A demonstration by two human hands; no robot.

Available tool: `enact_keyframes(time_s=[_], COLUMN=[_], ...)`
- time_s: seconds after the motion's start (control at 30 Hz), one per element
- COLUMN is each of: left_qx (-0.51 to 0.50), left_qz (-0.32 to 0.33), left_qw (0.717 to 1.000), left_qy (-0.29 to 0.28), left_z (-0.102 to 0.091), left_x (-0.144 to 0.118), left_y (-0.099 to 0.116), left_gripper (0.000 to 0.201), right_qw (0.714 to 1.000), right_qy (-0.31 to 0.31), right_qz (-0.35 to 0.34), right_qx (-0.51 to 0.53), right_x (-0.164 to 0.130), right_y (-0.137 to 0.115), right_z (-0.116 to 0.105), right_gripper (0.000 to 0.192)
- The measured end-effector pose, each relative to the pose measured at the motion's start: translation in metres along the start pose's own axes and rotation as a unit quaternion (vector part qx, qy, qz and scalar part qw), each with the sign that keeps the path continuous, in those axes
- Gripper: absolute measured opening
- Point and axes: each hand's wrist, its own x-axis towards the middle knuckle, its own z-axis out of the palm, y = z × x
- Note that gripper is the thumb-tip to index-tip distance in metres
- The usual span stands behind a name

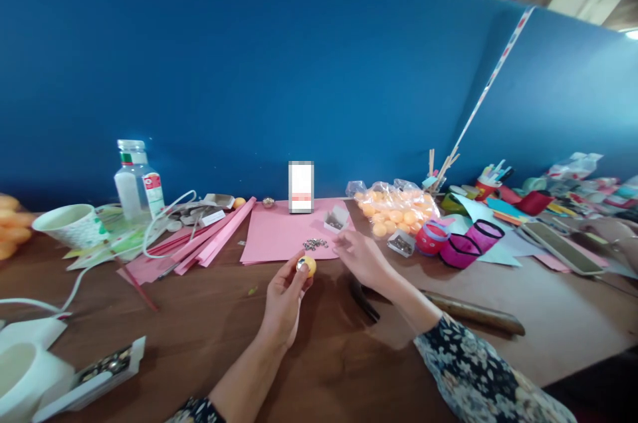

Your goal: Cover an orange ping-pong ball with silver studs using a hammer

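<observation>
My left hand (286, 296) grips an orange ping-pong ball (310, 266) between thumb and fingers. Small shiny metal pieces show on the ball's near left side. My right hand (363, 258) hovers to the right of it, fingertips pinched together; anything between them is too small to make out. Just beyond both hands, a pile of small silver metal pieces, likely thumbtacks (315, 244), lies on a pink paper sheet (272, 237). Behind the pile, a small open white box (335, 218) rests on the same sheet. A ball covered in metal pieces (268, 201) sits at the sheet's back edge.
An upright phone (302, 187) stands behind the pink sheet. Right of it are a clear bag of orange balls (396, 210), a clear box (401, 243), purple cups (461, 250) and a wooden-handled tool (473, 313). To the left are pink strips (219, 237), a bottle (134, 180) and a cable (74, 286).
</observation>
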Motion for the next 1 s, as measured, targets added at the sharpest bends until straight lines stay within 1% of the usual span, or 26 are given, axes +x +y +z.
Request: enact_keyframes(time_s=[0.03, 0.1, 0.17, 0.23, 0.33, 0.5, 0.6, 0.7, 0.77, 0.8, 0.87, 0.93, 1.0], left_qx=[0.003, 0.011, 0.021, 0.032, 0.043, 0.053, 0.056, 0.053, 0.05, 0.049, 0.053, 0.061, 0.073], left_qz=[0.0, -0.004, -0.003, 0.004, 0.016, 0.021, 0.027, 0.027, 0.022, 0.02, 0.018, 0.018, 0.018], left_qw=[1.0, 1.0, 1.0, 0.999, 0.999, 0.998, 0.998, 0.998, 0.998, 0.999, 0.998, 0.997, 0.996], left_qy=[0.0, 0.004, 0.007, 0.008, 0.005, 0.003, 0.001, -0.005, -0.01, -0.014, -0.025, -0.037, -0.045], left_z=[0.0, -0.001, -0.003, -0.004, -0.006, -0.006, -0.004, -0.002, -0.001, -0.001, 0.0, 0.001, 0.002], left_x=[0.0, 0.0, 0.0, 0.001, 0.001, -0.001, -0.002, -0.003, -0.004, -0.005, -0.006, -0.007, -0.008], left_y=[0.0, -0.002, -0.003, -0.004, -0.006, -0.006, -0.003, 0.0, 0.001, 0.002, 0.002, 0.002, 0.002], left_gripper=[0.047, 0.048, 0.046, 0.046, 0.046, 0.048, 0.051, 0.049, 0.047, 0.046, 0.046, 0.047, 0.047], right_qw=[0.998, 0.983, 0.971, 0.967, 0.966, 0.973, 0.981, 0.989, 0.998, 1.0, 0.992, 0.982, 0.976], right_qy=[-0.015, -0.048, -0.07, -0.08, -0.079, -0.061, -0.043, -0.027, -0.016, -0.009, 0.004, 0.009, 0.008], right_qz=[0.0, 0.012, 0.031, 0.046, 0.055, 0.05, 0.044, 0.03, 0.004, -0.012, -0.03, -0.026, -0.018], right_qx=[-0.068, -0.178, -0.228, -0.239, -0.239, -0.215, -0.185, -0.142, -0.062, 0.006, 0.124, 0.187, 0.217], right_x=[0.006, 0.017, 0.026, 0.033, 0.039, 0.04, 0.039, 0.031, 0.021, 0.015, 0.003, -0.008, -0.015], right_y=[0.0, 0.0, 0.001, 0.004, 0.011, 0.019, 0.018, 0.011, 0.005, 0.001, -0.005, -0.01, -0.012], right_z=[-0.001, 0.002, 0.008, 0.016, 0.025, 0.032, 0.031, 0.027, 0.024, 0.022, 0.019, 0.018, 0.019], right_gripper=[0.014, 0.014, 0.013, 0.012, 0.012, 0.011, 0.012, 0.011, 0.01, 0.009, 0.007, 0.008, 0.008])
